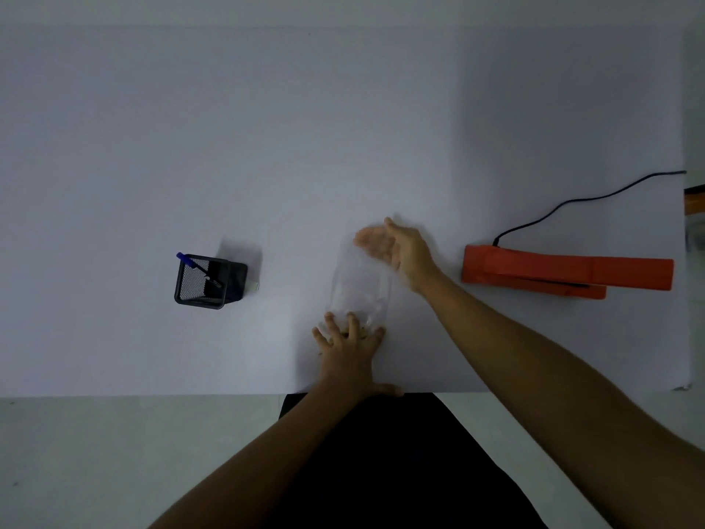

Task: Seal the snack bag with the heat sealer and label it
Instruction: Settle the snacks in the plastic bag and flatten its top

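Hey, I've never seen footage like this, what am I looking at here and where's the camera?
There is no machine: a person works with two bare hands. The single picture comes from a camera worn on their head, looking down at a white table. The left hand lies flat on the near end of a clear bag; the right hand, open and blurred, is at its far end. Neither hand grips it. To the right lies an orange heat sealer with a black cord. To the left stands a mesh cup holding a blue pen.
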Available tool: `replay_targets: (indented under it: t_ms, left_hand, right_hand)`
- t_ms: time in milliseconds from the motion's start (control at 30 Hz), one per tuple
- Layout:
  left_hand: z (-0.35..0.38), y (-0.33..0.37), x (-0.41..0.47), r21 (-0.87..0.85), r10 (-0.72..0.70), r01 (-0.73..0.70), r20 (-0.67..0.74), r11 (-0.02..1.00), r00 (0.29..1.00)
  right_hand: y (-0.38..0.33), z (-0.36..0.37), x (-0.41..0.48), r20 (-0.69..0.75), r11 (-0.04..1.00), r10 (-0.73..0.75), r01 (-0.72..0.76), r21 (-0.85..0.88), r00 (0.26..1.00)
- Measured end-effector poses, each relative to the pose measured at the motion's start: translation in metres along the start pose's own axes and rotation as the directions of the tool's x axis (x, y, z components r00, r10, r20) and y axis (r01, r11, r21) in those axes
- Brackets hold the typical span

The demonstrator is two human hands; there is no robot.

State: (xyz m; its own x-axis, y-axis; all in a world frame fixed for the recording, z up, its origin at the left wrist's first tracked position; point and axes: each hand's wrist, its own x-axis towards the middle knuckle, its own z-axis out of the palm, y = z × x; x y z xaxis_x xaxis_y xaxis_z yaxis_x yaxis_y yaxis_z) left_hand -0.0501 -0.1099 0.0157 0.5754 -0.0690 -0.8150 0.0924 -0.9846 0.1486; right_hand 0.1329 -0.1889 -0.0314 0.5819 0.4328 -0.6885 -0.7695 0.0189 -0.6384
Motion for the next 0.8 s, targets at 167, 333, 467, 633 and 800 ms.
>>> replay_targets:
  t_ms: [167,333,467,633,800]
  left_hand:
    - [0.003,0.0,0.002,-0.001,-0.002,0.002,-0.018,1.0,1.0]
    - [-0.002,0.002,0.0,0.013,-0.007,0.007,-0.013,1.0,1.0]
    - [-0.005,0.002,-0.001,-0.002,-0.009,0.009,0.008,1.0,1.0]
    - [-0.007,0.0,0.001,-0.015,-0.014,0.015,0.05,1.0,0.999]
    - [-0.023,0.0,0.008,-0.018,-0.021,0.023,0.091,1.0,0.996]
  right_hand:
    - [0.061,-0.003,-0.064,0.066,0.987,0.144,-0.138,-0.088,0.987]
    - [0.066,-0.008,-0.056,0.02,0.981,0.149,-0.145,-0.128,0.989]
    - [0.036,-0.016,-0.025,-0.013,0.987,0.075,-0.076,-0.142,0.997]
    - [-0.015,-0.019,0.012,-0.038,0.988,0.028,-0.033,-0.151,0.999]
    - [-0.018,-0.02,0.021,-0.045,0.987,0.031,-0.038,-0.156,0.999]
